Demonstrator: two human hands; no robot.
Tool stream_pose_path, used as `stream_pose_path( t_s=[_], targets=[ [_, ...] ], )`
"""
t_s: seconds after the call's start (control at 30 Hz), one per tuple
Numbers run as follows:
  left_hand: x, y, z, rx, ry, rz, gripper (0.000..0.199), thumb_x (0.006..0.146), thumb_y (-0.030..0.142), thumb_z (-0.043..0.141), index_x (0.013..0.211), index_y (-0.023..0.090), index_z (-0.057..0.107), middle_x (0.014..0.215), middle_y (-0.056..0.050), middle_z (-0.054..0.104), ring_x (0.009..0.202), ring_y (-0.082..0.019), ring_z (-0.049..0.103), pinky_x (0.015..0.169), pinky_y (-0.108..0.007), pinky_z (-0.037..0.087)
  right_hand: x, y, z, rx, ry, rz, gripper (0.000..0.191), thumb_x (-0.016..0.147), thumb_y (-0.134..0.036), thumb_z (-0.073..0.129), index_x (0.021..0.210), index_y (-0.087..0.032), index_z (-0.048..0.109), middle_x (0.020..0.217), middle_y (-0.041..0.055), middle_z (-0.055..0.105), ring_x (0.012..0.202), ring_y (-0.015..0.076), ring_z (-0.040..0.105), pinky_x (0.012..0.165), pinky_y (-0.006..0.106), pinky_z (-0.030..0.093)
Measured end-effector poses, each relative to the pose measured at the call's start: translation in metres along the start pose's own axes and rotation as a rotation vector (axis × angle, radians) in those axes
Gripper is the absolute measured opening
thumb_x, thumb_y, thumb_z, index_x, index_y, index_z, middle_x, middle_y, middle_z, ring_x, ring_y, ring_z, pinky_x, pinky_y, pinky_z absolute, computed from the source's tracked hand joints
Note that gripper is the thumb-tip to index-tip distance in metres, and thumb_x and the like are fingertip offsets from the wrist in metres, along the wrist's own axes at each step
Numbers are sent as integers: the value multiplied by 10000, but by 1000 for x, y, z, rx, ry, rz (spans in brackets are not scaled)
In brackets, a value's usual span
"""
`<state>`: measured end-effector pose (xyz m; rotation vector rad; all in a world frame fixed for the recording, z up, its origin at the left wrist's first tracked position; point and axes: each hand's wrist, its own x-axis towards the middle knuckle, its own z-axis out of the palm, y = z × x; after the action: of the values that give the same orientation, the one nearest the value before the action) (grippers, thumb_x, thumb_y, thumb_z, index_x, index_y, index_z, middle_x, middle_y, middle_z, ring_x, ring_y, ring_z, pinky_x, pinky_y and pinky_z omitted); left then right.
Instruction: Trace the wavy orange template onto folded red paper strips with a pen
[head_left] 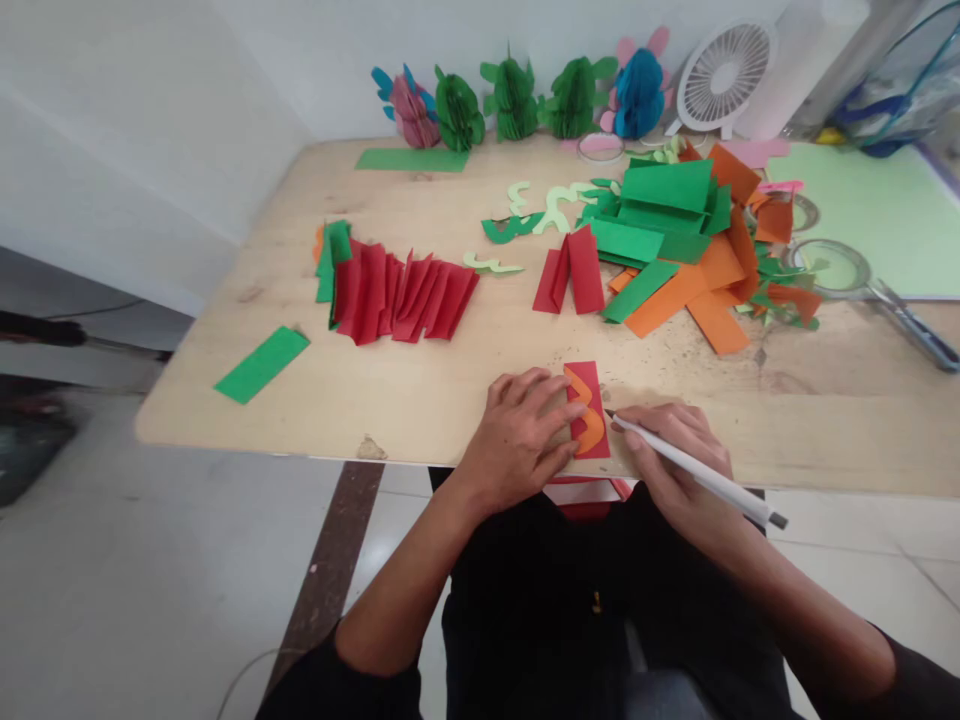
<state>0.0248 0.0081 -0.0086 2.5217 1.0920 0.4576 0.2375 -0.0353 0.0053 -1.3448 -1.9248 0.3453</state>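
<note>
A red paper rectangle (pixel 600 445) lies at the table's near edge, with a curvy orange paper cutout (pixel 591 432) on top. My left hand (pixel 521 430) rests flat on its left side, fingers spread, fingertips pressing on the cutout. In my right hand (pixel 675 455) is a white pen (pixel 701 476), dark tip down and just right of the red rectangle. Further back stand folded red strips (pixel 405 295) and two red folded pieces (pixel 574 270). Green folded paper (pixel 660 215) and orange strips (pixel 716 320) are piled at the back right.
Paper figures (pixel 514 98) line the wall beside a white fan (pixel 726 75). A green strip (pixel 262 364) lies at left. Scissors (pixel 911 325) and tape rolls (pixel 831 266) are at right, near a light green sheet (pixel 885 220).
</note>
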Motion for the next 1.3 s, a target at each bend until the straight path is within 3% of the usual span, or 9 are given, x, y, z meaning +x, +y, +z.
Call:
stream_pose_path(
  t_s=[0.23, 0.53, 1.3],
  targets=[
    [1, 2, -1, -1, 3, -7, 352, 926, 380, 503, 1224, 228, 611, 1401, -108, 504, 1317, -321, 378, 1059, -526, 285, 0, 1, 5, -65, -48, -116, 186, 916, -177, 544, 1077, -186, 636, 932, 63, 737, 841, 193, 648, 797, 376, 436],
    [0, 0, 0, 4, -1, -14, 343, 914, 375, 521, 1217, 241, 612, 1405, -100, 501, 1322, -319, 372, 1066, -525, 277, -1, 3, 1, 23, 0, 74, 111, 931, -254, 535, 930, -231, 643, 858, 17, 736, 762, 175, 638, 748, 358, 455],
    [0, 0, 1, 11, -1, -12, 334, 916, 371, 522, 1211, 242, 612, 1404, -94, 503, 1323, -313, 376, 1068, -516, 276, -2, 4, 2, 1, -45, 35, 100, 921, -229, 538, 897, -224, 635, 797, 6, 727, 720, 168, 615, 756, 366, 428]
  ],
)
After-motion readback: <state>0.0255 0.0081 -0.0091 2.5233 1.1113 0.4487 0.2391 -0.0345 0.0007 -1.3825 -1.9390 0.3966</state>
